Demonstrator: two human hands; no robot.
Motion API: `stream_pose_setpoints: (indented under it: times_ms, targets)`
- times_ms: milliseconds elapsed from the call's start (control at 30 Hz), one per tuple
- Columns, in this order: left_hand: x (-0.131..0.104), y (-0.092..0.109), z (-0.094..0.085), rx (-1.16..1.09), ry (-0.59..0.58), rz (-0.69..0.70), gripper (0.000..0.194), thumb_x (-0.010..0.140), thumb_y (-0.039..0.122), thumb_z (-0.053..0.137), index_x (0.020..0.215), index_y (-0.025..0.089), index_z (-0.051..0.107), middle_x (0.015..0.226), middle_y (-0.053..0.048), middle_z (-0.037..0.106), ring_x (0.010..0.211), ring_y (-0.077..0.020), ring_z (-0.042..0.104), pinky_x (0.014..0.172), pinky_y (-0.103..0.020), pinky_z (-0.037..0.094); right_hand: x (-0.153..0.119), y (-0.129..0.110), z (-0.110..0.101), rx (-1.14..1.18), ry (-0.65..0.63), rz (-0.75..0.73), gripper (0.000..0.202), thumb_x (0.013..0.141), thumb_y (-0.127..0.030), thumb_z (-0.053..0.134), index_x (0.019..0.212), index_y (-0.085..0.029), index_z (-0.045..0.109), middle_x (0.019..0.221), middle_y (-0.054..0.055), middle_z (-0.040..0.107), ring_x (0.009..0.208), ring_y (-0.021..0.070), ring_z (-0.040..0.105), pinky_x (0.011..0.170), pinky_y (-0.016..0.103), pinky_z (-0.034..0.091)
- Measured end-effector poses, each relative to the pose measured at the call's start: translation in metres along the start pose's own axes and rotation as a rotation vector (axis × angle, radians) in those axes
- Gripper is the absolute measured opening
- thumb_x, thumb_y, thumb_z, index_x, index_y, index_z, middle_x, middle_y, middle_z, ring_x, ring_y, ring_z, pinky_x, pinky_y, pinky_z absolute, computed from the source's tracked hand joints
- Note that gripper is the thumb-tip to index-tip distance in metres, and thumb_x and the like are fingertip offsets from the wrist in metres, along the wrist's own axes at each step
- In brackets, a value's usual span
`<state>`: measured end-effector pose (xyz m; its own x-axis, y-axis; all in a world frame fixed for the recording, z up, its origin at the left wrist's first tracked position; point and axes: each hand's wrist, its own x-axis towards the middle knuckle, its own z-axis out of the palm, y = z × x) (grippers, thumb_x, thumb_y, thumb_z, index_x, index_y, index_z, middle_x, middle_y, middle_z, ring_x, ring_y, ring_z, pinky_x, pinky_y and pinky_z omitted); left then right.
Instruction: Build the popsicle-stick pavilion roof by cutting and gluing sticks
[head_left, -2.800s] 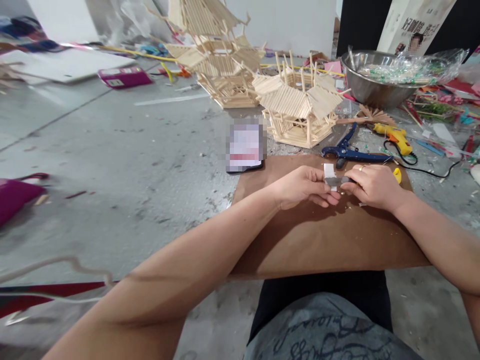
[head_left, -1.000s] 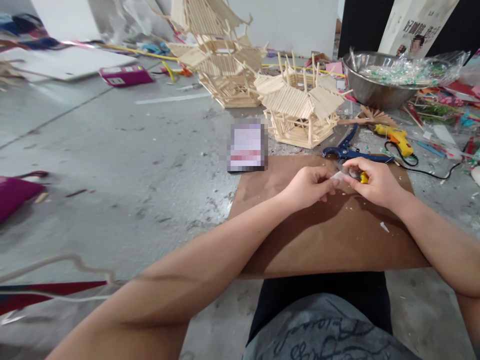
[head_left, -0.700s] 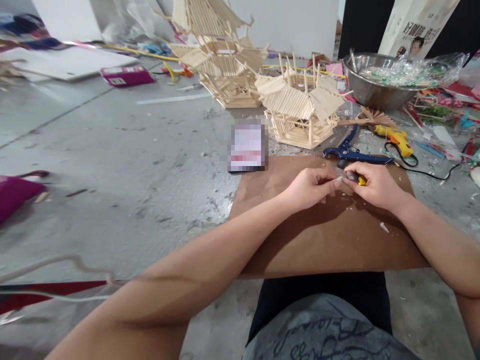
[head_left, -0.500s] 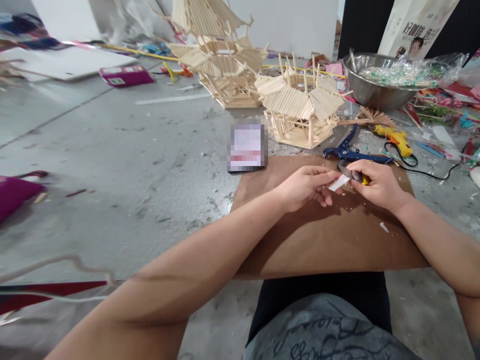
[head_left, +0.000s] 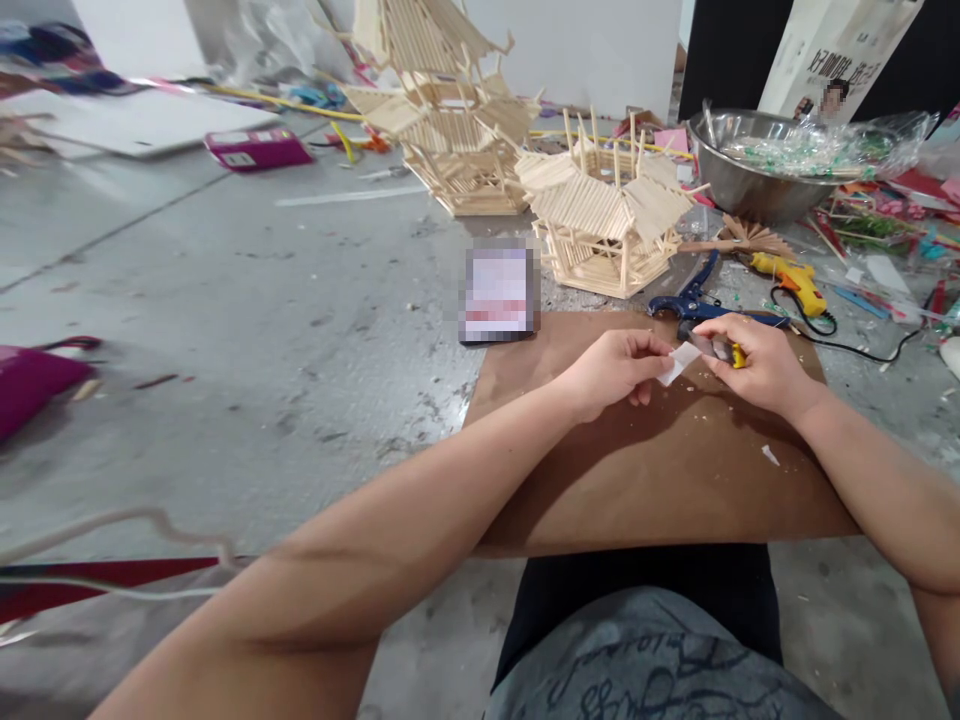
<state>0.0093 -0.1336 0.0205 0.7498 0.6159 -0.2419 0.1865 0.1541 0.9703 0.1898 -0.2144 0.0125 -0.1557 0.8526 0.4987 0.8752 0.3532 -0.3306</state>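
Note:
Over the brown board, my left hand pinches a small white piece between thumb and fingers. My right hand is closed round a cutter with a yellow part and a dark grey body. The cutter's front end lies close to the white piece; whether they touch is hard to tell. A small white scrap and tiny crumbs lie on the board. Just beyond my right hand are blue-handled pliers.
A blurred phone lies at the board's far left corner. Behind stand a stick pavilion and a taller stick tower. Farther right are a yellow glue gun, its black cord and a metal bowl.
The white piece has turned and shows more of its face. My left fingers have curled in closer, and the cutter has shifted slightly in my right hand.

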Motion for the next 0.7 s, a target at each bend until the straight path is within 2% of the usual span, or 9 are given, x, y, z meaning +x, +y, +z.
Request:
stream_pose_setpoints:
  times_ms: [267, 400, 533, 700]
  targets:
    - [-0.0003, 0.0002, 0.0005, 0.095, 0.016, 0.023, 0.005, 0.077, 0.012, 0.053, 0.074, 0.012, 0.056, 0.047, 0.006, 0.05, 0.034, -0.0032, 0.042, 0.035, -0.016, 0.032, -0.0001, -0.0039, -0.0048, 0.027, -0.017, 0.097, 0.021, 0.079, -0.029, 0.051, 0.098, -0.022, 0.058, 0.09, 0.003, 0.066, 0.082, 0.0162, 0.061, 0.073, 0.028, 0.046]
    - [-0.0005, 0.0013, 0.0014, 0.123, 0.023, 0.012, 0.006, 0.078, 0.013, 0.053, 0.072, 0.013, 0.055, 0.046, 0.006, 0.049, 0.033, -0.003, 0.041, 0.035, -0.016, 0.031, 0.0011, -0.008, -0.0057, 0.018, -0.054, 0.079, 0.02, 0.081, -0.034, 0.05, 0.093, -0.022, 0.059, 0.09, 0.004, 0.065, 0.081, 0.0161, 0.06, 0.073, 0.028, 0.044]
    - [-0.0013, 0.002, 0.0012, 0.135, 0.011, 0.017, 0.01, 0.079, 0.015, 0.053, 0.069, 0.013, 0.053, 0.045, 0.007, 0.048, 0.034, -0.0021, 0.04, 0.036, -0.015, 0.03, 0.0019, -0.009, -0.0035, -0.052, -0.114, 0.087, 0.018, 0.081, -0.034, 0.049, 0.082, -0.02, 0.06, 0.08, 0.005, 0.065, 0.073, 0.016, 0.059, 0.065, 0.027, 0.041]
    - [-0.0008, 0.0017, -0.0009, 0.245, 0.057, 0.051, 0.01, 0.077, 0.019, 0.054, 0.069, 0.014, 0.053, 0.048, 0.006, 0.048, 0.035, -0.002, 0.039, 0.037, -0.015, 0.03, 0.0023, -0.0045, -0.0028, -0.205, -0.125, 0.182, 0.017, 0.082, -0.032, 0.048, 0.082, -0.02, 0.06, 0.082, 0.004, 0.066, 0.077, 0.0181, 0.059, 0.062, 0.027, 0.038]
